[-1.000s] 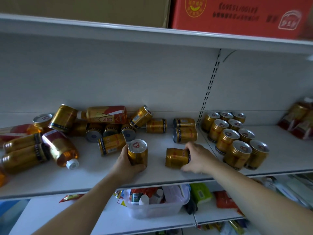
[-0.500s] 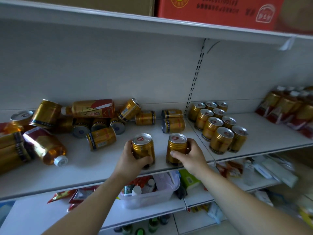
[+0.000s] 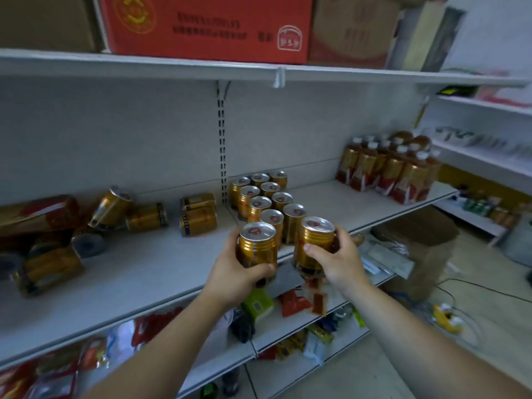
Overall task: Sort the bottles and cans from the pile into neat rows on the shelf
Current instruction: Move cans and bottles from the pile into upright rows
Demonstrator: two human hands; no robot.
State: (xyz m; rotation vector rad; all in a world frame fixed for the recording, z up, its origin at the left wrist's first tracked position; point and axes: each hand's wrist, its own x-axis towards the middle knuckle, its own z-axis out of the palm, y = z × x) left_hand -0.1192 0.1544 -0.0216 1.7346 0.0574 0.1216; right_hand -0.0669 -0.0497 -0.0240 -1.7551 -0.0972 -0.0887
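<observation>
- The left hand (image 3: 230,272) is wrapping round the lower body of one gold can (image 3: 257,245), fingers curling across the front and the thumb sitting behind, so the grip is closed fully on it.
- The right hand (image 3: 335,260) is gripping a second gold can (image 3: 315,243) the same way, thumb lying across the front of the body, the rest of the fingers hiding behind.
- Both cans are being held upright, lids facing up, clear of the shelf board (image 3: 138,272) and hanging just in front of the rows.
- These look like sealed cans, so they are probably carrying real weight; the walls are likely thin and smooth, stiff enough for a firm squeeze but apt to slide in a loose one. Taking hold round the middle of the body, below the ribbed shoulder, is looking like the safest place.
- Just behind the hands, the standing can rows (image 3: 267,200) are forming two neat lines running back to the wall, and the front end seems the natural spot for these two.
- Further left, the pile (image 3: 115,214) is lying tumbled, cans on their sides with a bottle or two among them.
- Far right, the upright bottles (image 3: 388,168) are standing in a tight group.
- On the top shelf, a red carton (image 3: 207,27) is sitting above it all.
</observation>
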